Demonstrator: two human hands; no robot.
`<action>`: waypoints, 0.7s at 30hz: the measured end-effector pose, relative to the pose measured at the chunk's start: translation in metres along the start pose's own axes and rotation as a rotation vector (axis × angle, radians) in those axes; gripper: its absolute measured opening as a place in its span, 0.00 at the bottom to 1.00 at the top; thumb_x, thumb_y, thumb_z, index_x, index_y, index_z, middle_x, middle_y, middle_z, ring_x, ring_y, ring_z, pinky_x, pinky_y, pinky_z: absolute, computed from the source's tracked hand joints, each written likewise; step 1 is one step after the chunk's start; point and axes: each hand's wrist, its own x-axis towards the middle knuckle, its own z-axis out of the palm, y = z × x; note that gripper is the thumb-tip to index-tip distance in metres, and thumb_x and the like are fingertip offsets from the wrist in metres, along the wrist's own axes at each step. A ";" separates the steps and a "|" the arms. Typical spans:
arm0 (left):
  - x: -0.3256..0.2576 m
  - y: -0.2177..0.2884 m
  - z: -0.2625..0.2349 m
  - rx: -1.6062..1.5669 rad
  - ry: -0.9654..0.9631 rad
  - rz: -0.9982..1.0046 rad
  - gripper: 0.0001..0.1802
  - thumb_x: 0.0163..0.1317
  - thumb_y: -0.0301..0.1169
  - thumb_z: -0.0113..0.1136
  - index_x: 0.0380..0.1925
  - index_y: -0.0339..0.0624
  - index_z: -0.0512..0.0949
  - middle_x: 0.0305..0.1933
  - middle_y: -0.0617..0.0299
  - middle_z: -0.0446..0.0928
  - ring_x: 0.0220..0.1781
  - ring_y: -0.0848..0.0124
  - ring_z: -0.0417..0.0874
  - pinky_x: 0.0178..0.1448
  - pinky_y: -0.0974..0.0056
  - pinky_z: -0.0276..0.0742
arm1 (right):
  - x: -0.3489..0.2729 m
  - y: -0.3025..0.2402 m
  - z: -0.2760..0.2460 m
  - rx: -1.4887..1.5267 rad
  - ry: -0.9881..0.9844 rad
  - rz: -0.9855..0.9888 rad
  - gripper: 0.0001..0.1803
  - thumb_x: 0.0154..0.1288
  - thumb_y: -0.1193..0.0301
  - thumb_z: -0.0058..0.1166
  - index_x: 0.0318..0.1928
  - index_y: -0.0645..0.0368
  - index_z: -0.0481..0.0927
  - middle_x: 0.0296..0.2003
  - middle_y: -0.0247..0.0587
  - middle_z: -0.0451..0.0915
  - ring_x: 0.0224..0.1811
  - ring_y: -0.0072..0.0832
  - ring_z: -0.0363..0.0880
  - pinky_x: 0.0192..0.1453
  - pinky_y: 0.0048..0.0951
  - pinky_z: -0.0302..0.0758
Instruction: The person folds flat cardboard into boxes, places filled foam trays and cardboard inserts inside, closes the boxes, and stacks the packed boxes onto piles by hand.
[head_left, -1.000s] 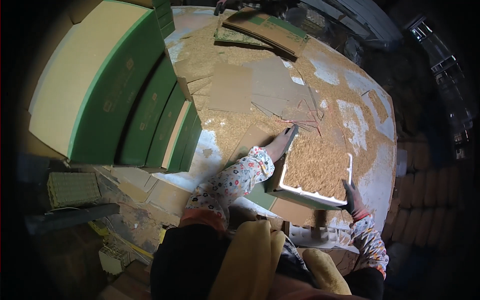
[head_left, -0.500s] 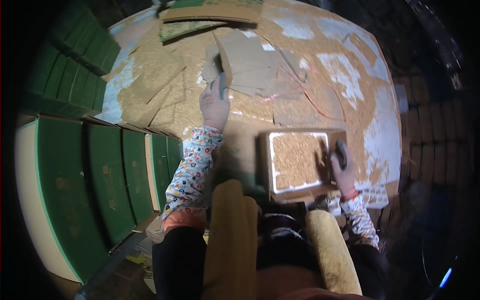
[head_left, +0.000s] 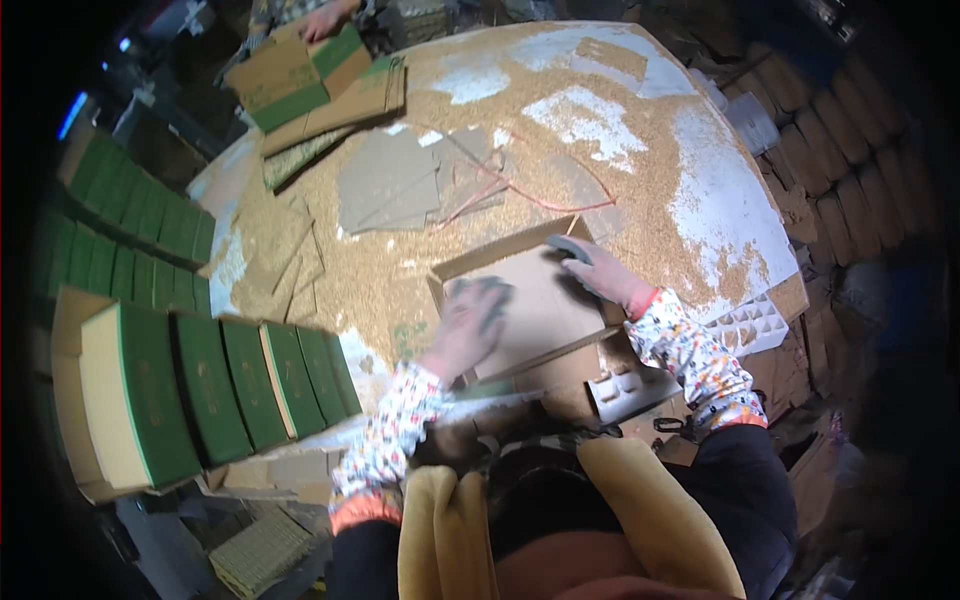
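Observation:
In front of me on the table stands an open cardboard box (head_left: 510,247), turned at a slant. A flat cardboard sheet (head_left: 550,315) lies inside it and hides whatever is below. My left hand (head_left: 468,325), gloved and somewhat blurred, rests over the left part of the sheet with its fingers stretched out. Near the far right corner, my gloved right hand (head_left: 602,275) has its fingers extended across the sheet, by the box wall. Neither hand appears to grip anything.
Loose tan chaff (head_left: 400,260) covers much of the table around flat grey cardboard sheets (head_left: 385,180) and a pink strap (head_left: 555,205). Green boxes (head_left: 155,390) line the left. White celled trays (head_left: 745,325) sit at the right. Across the table, another person's hand (head_left: 325,20) touches a green-and-brown box (head_left: 285,80).
The chaff-filled white-rimmed box interior is now covered by a cardboard sheet. My left hand came from the far sheets to the box. The box sits tilted, and the view has turned.

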 end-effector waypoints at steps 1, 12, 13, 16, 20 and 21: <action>-0.001 0.000 -0.011 0.269 0.374 -0.024 0.21 0.56 0.24 0.56 0.52 0.40 0.74 0.52 0.46 0.74 0.58 0.47 0.71 0.65 0.49 0.64 | -0.006 0.012 -0.021 -0.085 0.265 -0.083 0.23 0.66 0.66 0.49 0.60 0.61 0.72 0.58 0.53 0.73 0.64 0.47 0.68 0.69 0.37 0.63; -0.068 -0.089 0.117 -0.822 0.521 -0.783 0.29 0.58 0.32 0.68 0.57 0.32 0.70 0.51 0.53 0.79 0.49 0.67 0.80 0.54 0.65 0.77 | 0.004 0.093 0.048 0.275 -0.117 0.166 0.44 0.51 0.56 0.69 0.64 0.62 0.65 0.55 0.49 0.77 0.56 0.37 0.75 0.60 0.34 0.71; -0.074 -0.102 0.120 -0.902 0.441 -0.763 0.29 0.58 0.32 0.67 0.57 0.32 0.70 0.51 0.53 0.79 0.50 0.68 0.80 0.54 0.65 0.77 | -0.002 0.086 0.045 0.479 -0.008 0.224 0.47 0.54 0.57 0.68 0.68 0.63 0.59 0.58 0.47 0.74 0.58 0.35 0.73 0.62 0.33 0.69; -0.054 -0.059 0.039 -0.917 0.266 -1.003 0.29 0.66 0.45 0.58 0.58 0.33 0.71 0.53 0.53 0.79 0.49 0.68 0.81 0.56 0.64 0.76 | -0.029 0.048 0.051 0.762 -0.012 0.232 0.42 0.62 0.60 0.61 0.69 0.63 0.55 0.59 0.45 0.71 0.60 0.33 0.71 0.63 0.32 0.69; -0.119 -0.018 -0.057 -1.346 0.795 -0.488 0.22 0.73 0.37 0.46 0.60 0.34 0.70 0.53 0.54 0.77 0.53 0.66 0.79 0.59 0.61 0.74 | -0.029 0.023 0.059 1.330 -0.066 0.256 0.28 0.70 0.63 0.48 0.65 0.63 0.64 0.59 0.43 0.72 0.59 0.32 0.72 0.63 0.34 0.70; -0.140 0.021 -0.091 -0.783 1.000 -0.307 0.29 0.68 0.41 0.54 0.62 0.31 0.66 0.53 0.50 0.76 0.55 0.64 0.79 0.58 0.63 0.76 | -0.024 -0.030 0.050 1.391 -0.092 0.190 0.27 0.71 0.63 0.47 0.65 0.65 0.65 0.60 0.43 0.72 0.60 0.33 0.72 0.65 0.35 0.70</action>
